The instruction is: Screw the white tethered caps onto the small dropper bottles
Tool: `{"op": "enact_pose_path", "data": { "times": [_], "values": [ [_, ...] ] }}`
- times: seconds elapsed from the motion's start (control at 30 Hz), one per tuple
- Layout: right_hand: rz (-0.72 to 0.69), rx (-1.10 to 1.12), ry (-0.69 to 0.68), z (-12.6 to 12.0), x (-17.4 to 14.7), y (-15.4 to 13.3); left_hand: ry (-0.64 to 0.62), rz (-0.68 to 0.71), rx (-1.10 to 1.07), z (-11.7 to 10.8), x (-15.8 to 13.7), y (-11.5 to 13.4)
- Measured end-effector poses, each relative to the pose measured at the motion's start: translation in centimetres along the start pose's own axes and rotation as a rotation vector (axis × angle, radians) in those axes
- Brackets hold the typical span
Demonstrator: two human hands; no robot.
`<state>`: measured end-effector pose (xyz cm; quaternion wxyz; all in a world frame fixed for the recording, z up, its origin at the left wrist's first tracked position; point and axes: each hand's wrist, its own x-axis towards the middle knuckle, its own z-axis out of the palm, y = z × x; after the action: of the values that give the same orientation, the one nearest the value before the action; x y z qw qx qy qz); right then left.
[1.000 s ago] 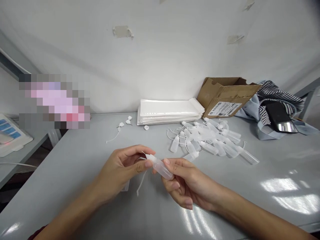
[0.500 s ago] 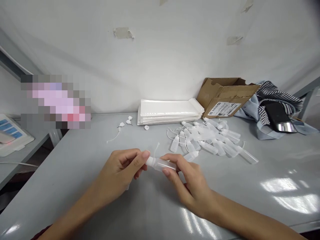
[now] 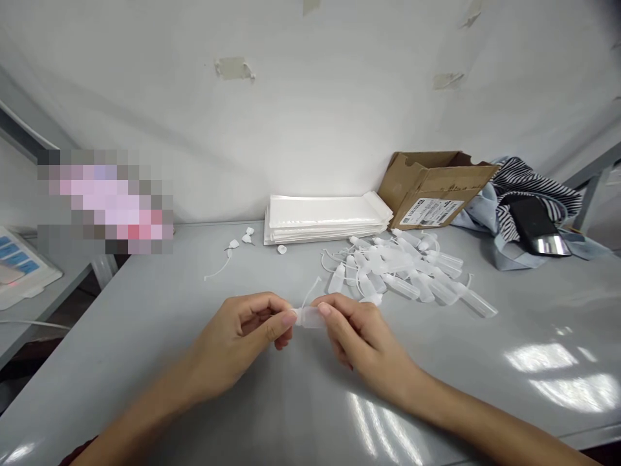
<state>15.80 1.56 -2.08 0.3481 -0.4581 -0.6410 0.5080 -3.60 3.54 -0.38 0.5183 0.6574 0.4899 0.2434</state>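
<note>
Between my two hands, low over the grey table, lies a small translucent plastic squeeze bottle [image 3: 311, 317] held sideways. My left hand [image 3: 255, 327] pinches the white cap end between thumb and fingers. Around the bottle's body, my right hand [image 3: 356, 327] is closed, covering its base. A thin white strap [image 3: 311, 291] sticks up from the bottle's neck. Beyond my right hand a pile of similar bottles [image 3: 398, 262] with straps and caps lies on the table. Several loose white caps [image 3: 233, 244] sit farther back, left of centre.
A stack of white padded envelopes [image 3: 330, 217] rests against the wall. To its right stand an open cardboard box [image 3: 436, 191] and striped cloth [image 3: 538, 184] with a black device [image 3: 538, 226] on it. A white machine with blue labels [image 3: 26, 259] is at far left.
My right hand has slid along the bottle toward the cap end and now hides more of its body. Both hands are closer together, still holding it.
</note>
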Motion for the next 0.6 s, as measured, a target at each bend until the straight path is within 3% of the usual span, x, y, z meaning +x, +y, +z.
{"op": "enact_pose_path", "data": {
  "times": [0.2,0.37,0.47,0.6],
  "values": [
    [0.287,0.486,-0.127,-0.3,0.8,0.4,0.065,0.118,0.161,0.5,-0.1,-0.5],
    [0.475,0.758,-0.224,-0.9,1.2,0.2,0.116,0.343,0.287,0.6,-0.1,-0.8],
    [0.415,0.709,-0.219,-0.8,1.3,0.2,0.148,0.339,0.301,0.6,-0.1,-0.5],
    [0.112,0.305,-0.049,-0.2,0.7,0.4,0.106,0.125,0.2,0.5,-0.2,0.0]
  ]
}}
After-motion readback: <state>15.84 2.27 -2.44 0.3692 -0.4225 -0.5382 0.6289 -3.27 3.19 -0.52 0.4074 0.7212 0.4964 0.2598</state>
